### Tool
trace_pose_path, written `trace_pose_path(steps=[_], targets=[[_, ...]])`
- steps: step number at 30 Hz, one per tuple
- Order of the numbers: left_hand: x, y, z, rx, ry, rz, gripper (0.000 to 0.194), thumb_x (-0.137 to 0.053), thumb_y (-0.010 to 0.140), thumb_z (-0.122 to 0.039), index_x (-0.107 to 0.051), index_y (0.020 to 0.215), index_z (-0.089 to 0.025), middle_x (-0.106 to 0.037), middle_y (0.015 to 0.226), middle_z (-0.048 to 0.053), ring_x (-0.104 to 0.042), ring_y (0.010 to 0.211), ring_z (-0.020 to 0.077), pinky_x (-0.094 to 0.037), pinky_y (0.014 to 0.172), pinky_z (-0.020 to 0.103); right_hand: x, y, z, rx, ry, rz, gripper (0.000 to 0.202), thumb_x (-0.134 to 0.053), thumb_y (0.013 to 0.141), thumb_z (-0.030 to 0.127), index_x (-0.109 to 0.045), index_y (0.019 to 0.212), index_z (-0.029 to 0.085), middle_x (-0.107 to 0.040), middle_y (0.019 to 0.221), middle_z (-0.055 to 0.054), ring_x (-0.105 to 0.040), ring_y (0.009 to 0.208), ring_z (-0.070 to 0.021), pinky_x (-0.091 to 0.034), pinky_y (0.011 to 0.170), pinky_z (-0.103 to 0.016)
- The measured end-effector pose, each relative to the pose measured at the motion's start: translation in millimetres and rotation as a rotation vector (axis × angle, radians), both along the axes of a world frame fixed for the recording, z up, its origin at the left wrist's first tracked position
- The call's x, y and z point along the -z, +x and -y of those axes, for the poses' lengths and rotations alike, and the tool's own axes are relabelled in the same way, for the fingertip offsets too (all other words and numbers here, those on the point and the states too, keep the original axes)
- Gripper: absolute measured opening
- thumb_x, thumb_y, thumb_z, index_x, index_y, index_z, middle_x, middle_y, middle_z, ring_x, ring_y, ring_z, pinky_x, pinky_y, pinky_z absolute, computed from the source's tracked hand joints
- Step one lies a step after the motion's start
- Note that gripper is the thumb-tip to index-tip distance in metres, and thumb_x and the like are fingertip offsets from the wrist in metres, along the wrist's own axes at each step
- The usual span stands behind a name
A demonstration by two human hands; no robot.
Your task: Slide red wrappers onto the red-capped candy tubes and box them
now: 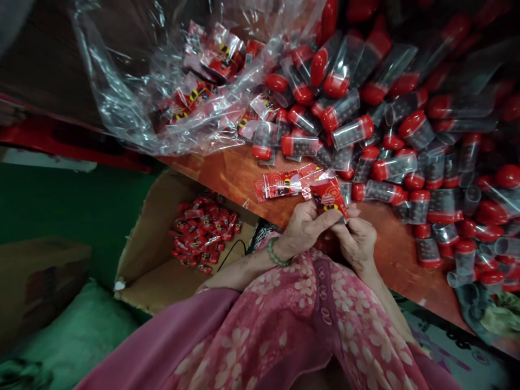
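Observation:
My left hand (301,230), with a green bead bracelet on its wrist, pinches a red printed plastic wrapper (328,193) between thumb and fingers. From the other side, my right hand (357,238) grips the wrapper's lower right edge; its fingertips are partly hidden. Whether anything is inside this wrapper I cannot tell. Just beyond my hands, flat red printed wrappers (280,184) lie overlapping on the table (219,173). Clear plastic tubes with red caps (353,132) are heaped behind them and to the right.
At the back left, a clear plastic bag (134,108) holds more printed wrappers (223,54). Below the table edge on the left stands an open cardboard box (142,276) with many small red wrapped pieces (203,230). A pale green sack (89,336) lies at lower left.

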State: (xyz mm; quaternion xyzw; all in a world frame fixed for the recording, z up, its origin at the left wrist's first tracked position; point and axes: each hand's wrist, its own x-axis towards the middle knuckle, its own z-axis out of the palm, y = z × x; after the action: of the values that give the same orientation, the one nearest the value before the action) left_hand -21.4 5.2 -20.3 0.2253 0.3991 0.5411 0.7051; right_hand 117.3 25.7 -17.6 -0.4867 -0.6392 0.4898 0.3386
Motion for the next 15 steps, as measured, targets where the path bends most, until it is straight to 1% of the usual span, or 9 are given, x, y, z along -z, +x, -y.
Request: trace_pose_path(steps=[2, 3, 6, 8, 11, 13, 15], targets=[[-4.8, 0.5, 0.0, 0.025, 0.038, 0.016, 0.044, -0.078, 0.081, -0.06, -0.08, 0.092, -0.018, -0.081, 0.092, 0.008, -0.07, 0.073, 0.0143, -0.058, 0.076, 0.027, 0.4, 0.8, -0.5, 0.051, -0.018, -0.057, 0.059, -0.075, 0.079, 0.068, -0.058, 0.047, 0.022, -0.06, 0.046, -0.001, -0.049, 0.041, -0.0131, -0.044, 0.045, -0.029], [-7.3, 0.5, 0.1, 0.04, 0.047, 0.009, 0.044, -0.078, 0.08, -0.06, -0.081, 0.09, -0.018, -0.081, 0.091, 0.008, -0.069, 0.072, 0.0144, -0.058, 0.076, 0.027, 0.7, 0.9, -0.6, 0.069, -0.036, -0.098, 0.057, -0.079, 0.076, 0.067, -0.061, 0.047, 0.022, -0.061, 0.046, -0.001, -0.05, 0.04, -0.0135, -0.044, 0.044, -0.029], [-13.5, -0.4, 1.7, 0.078, 0.019, -0.058, 0.047, -0.077, 0.08, -0.062, -0.081, 0.088, -0.016, -0.08, 0.086, 0.008, -0.06, 0.06, 0.0113, -0.05, 0.062, 0.024, 2.5, 0.9, 0.5, 0.102, -0.085, -0.21, 0.051, -0.085, 0.071, 0.063, -0.066, 0.047, 0.022, -0.061, 0.044, 0.0, -0.05, 0.037, -0.0135, -0.041, 0.04, -0.028], [-16.3, -1.2, 4.5, 0.102, -0.003, -0.088, 0.05, -0.078, 0.078, -0.063, -0.082, 0.09, -0.015, -0.078, 0.082, 0.008, -0.055, 0.057, 0.0107, -0.044, 0.056, 0.024, 4.3, 1.5, 2.5, 0.109, -0.105, -0.239, 0.051, -0.086, 0.069, 0.065, -0.067, 0.047, 0.023, -0.06, 0.042, 0.0, -0.049, 0.034, -0.0134, -0.039, 0.037, -0.027], [-18.9, -1.4, 10.2, 0.115, 0.006, -0.102, 0.052, -0.079, 0.077, -0.064, -0.081, 0.091, -0.014, -0.072, 0.072, 0.005, -0.052, 0.057, 0.0108, -0.042, 0.056, 0.024, 8.2, 3.9, 6.3, 0.099, -0.163, -0.269, 0.052, -0.087, 0.065, 0.068, -0.069, 0.049, 0.022, -0.06, 0.041, 0.001, -0.047, 0.031, -0.0133, -0.038, 0.035, -0.027], [-19.7, -0.9, 13.3, 0.111, 0.012, -0.123, 0.052, -0.078, 0.077, -0.064, -0.081, 0.088, -0.013, -0.065, 0.064, 0.002, -0.049, 0.055, 0.0099, -0.042, 0.058, 0.024, 11.3, 5.3, 8.6, 0.075, -0.201, -0.287, 0.053, -0.087, 0.063, 0.069, -0.068, 0.047, 0.022, -0.058, 0.04, 0.001, -0.046, 0.031, -0.0127, -0.037, 0.034, -0.027], [-19.6, -1.5, 14.5, 0.115, 0.012, -0.143, 0.051, -0.079, 0.077, -0.063, -0.079, 0.083, -0.013, -0.063, 0.062, 0.001, -0.048, 0.056, 0.0097, -0.042, 0.058, 0.024, 13.6, 4.1, 10.1, 0.042, -0.233, -0.301, 0.056, -0.087, 0.063, 0.069, -0.066, 0.045, 0.021, -0.057, 0.039, 0.001, -0.046, 0.032, -0.0124, -0.037, 0.034, -0.026]])
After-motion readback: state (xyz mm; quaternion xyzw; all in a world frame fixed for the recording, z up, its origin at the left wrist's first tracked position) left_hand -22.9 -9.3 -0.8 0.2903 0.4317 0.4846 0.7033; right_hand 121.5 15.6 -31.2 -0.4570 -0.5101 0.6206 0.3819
